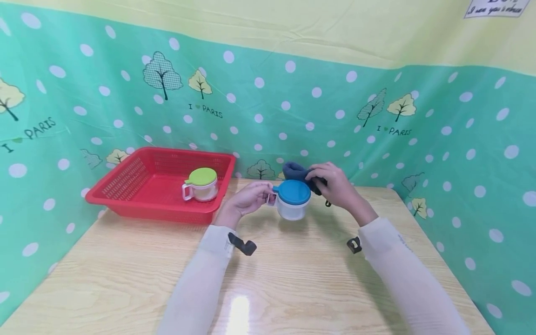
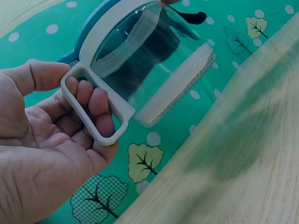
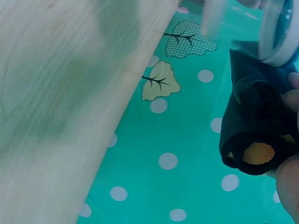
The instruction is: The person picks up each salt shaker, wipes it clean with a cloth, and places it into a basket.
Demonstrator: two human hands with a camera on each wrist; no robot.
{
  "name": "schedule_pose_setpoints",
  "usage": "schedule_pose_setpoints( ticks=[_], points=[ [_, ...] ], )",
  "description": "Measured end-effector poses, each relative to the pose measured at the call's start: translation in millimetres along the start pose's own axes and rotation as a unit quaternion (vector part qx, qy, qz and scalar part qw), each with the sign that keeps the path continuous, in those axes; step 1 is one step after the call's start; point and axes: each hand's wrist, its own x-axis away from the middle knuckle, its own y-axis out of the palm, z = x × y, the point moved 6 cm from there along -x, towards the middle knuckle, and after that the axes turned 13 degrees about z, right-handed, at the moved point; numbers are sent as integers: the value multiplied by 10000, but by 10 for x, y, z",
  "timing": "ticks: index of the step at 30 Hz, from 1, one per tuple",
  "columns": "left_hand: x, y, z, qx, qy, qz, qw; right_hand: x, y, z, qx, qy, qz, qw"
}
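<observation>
My left hand (image 1: 250, 197) grips the white loop handle (image 2: 123, 112) of a clear jar (image 1: 291, 212), fingers curled through the loop. A blue lid (image 1: 294, 191) with a white rim covers the jar, which is held above the table. In my right hand (image 1: 333, 183) is a folded dark blue cloth (image 1: 294, 170), pinched between thumb and fingers behind and right of the jar. The left wrist view shows the cloth through the jar's clear wall. In the right wrist view the cloth (image 3: 250, 105) bends into a roll beside the lid's rim; whether they touch, I cannot tell.
A red plastic basket (image 1: 163, 211) stands at the back left of the wooden table (image 1: 268, 279). Inside it sits a similar clear jar (image 1: 206, 191) with a green lid (image 1: 203, 176). A green and yellow curtain (image 1: 259, 93) hangs along the table's back and right edges.
</observation>
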Motion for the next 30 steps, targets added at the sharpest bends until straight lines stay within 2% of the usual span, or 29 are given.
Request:
schedule_pose_setpoints(
  ticks=[3,6,11,15,24,30],
  points=[
    [-18,-15,-16,2,-57,133,9999,-18,-34,-48,88,-133,-15,9999],
    [-37,-35,-34,67,-93,252,9996,-30,-69,-137,261,-443,-48,9987],
    [-65,-62,-43,101,-3,529,9985,4,-93,-300,648,-1155,-106,9911],
    [-71,-96,-41,143,31,779,9969,90,-107,-368,831,-1474,6,9856],
    [-93,-155,-45,241,92,993,9947,244,-208,-518,1181,-1663,90,9789],
    [-97,-144,-38,275,103,949,9951,243,-204,-570,1481,-1457,149,9781]
  ],
)
